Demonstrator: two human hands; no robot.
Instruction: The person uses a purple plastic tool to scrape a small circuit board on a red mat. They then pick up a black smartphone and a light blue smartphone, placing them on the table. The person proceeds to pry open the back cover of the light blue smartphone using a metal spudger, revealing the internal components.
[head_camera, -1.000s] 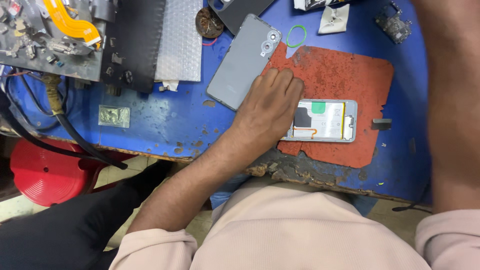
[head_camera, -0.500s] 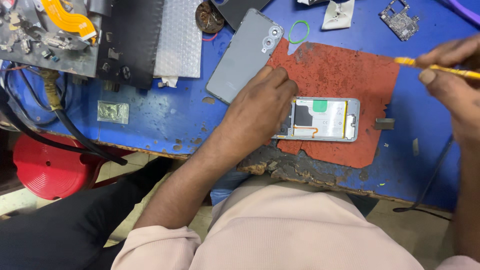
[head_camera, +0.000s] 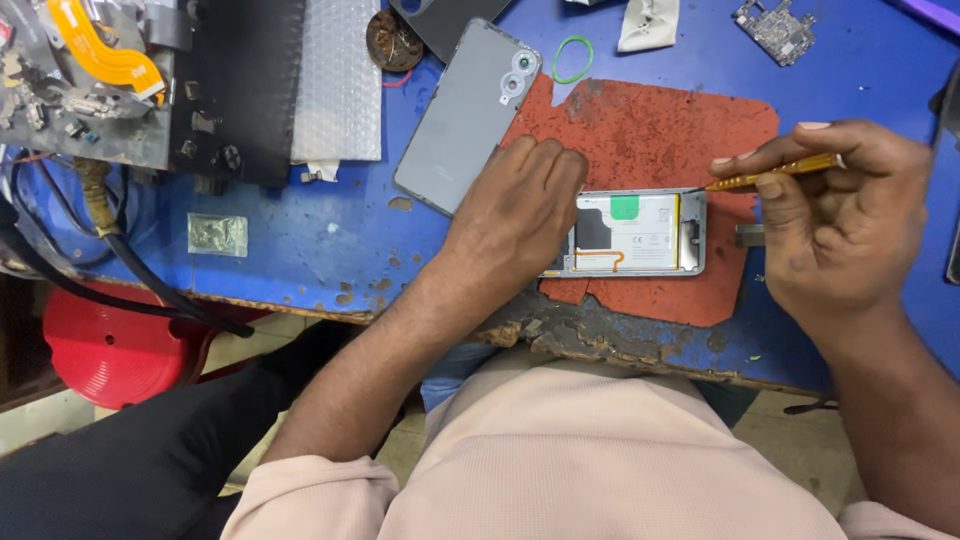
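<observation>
Two hands: both are yours, at work on one opened phone.
Hidden: your left hand covers the left end of the opened phone, so that part cannot be seen.
Cut off: a small circuit board and a white cloth sit at the top edge, only partly in view.
Phone place: it lies flat on the red mat, near the front edge of the blue surface; the battery faces up.
Back cover: the grey cover lies just beside your left hand, partly on the mat.
Left hand: palm down, fingers curled, pressing on the phone.
Right hand: fingers pinch a thin yellow tool; its tip touches the top right corner of the phone.
Nearby: a green rubber ring lies above the mat.
</observation>
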